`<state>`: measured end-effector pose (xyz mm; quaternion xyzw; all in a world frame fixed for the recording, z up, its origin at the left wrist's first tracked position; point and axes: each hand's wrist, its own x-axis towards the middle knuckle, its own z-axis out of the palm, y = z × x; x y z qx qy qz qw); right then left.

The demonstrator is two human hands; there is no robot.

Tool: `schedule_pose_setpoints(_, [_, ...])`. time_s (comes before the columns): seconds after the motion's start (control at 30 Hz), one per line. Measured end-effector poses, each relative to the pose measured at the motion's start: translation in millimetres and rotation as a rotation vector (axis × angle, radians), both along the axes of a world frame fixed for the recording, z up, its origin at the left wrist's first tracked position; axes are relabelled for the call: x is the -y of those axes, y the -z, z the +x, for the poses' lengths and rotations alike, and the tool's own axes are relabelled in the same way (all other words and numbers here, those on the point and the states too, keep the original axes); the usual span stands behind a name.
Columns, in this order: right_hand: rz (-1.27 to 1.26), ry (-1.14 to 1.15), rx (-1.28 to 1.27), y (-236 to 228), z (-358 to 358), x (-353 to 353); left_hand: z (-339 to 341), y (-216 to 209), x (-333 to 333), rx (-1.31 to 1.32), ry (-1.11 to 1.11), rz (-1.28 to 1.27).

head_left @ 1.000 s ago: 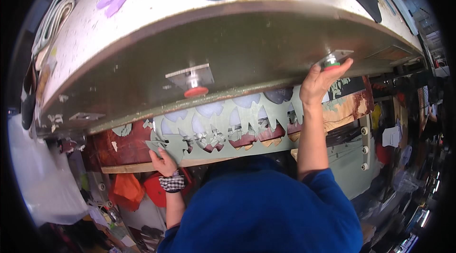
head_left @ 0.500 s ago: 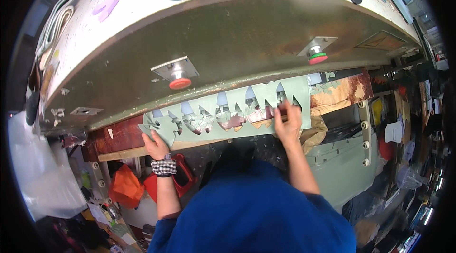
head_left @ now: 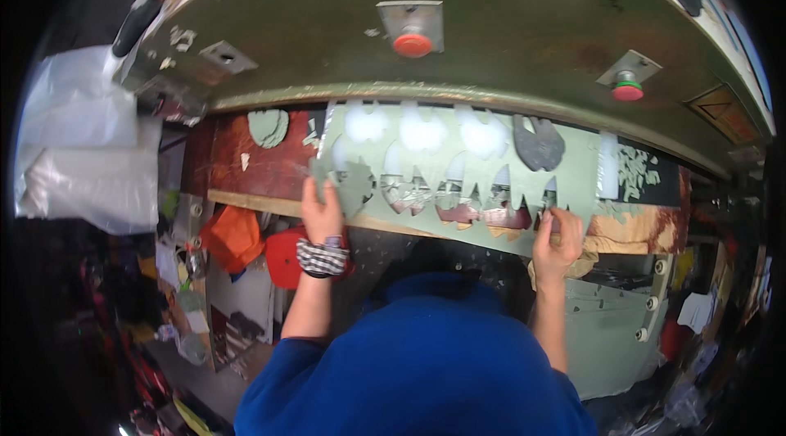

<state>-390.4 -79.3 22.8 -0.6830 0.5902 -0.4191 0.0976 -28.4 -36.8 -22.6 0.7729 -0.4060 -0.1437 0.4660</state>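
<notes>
A pale green sheet (head_left: 499,118) with rows of rounded, notched cut-outs lies along the bench under the press. My left hand (head_left: 322,208), wearing a checked wristband, is closed around green cut pieces (head_left: 354,187) at the sheet's left end. My right hand (head_left: 558,241) is pinched at the sheet's near edge, beside the rightmost near cut-out; what its fingertips hold is too small to make out. A dark grey notched shape (head_left: 539,144) lies on the sheet's far right part.
Above the bench spans the green press beam (head_left: 516,18) with a red button (head_left: 412,45) and a green-ringed red button (head_left: 627,90). A stack of green pieces (head_left: 268,127) sits at left, scraps (head_left: 637,171) at right. Below are an orange bag (head_left: 232,238) and green sheets (head_left: 610,329).
The view has shifted, and more of the sheet shows, with a far row of cut-outs and the dark grey shape. My right hand is now at the sheet's near edge; my left still holds the pieces.
</notes>
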Motion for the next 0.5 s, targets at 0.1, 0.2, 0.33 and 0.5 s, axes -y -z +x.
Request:
schedule_pose_setpoints(0.1, [-0.086, -0.31, 0.074, -29.4, 33.2, 11.0, -51.2, -39.6, -3.6, -0.035, 0.212, 0.016])
schedule_pose_setpoints(0.2, [-0.047, -0.593, -0.119, -49.2, 77.0, 4.4, -81.1, -74.9, -4.2, -0.075, 0.509, 0.057])
schedule_pose_setpoints(0.33, [0.068, -0.735, -0.216, -53.6, 76.7, -8.4, -97.0, -106.8, -14.6, -0.108, 0.833, 0.146])
schedule_pose_setpoints(0.5, [0.186, -0.984, -0.018, -49.5, 53.3, -11.7, -97.8, -119.6, -9.9, -0.132, 1.188, 0.277])
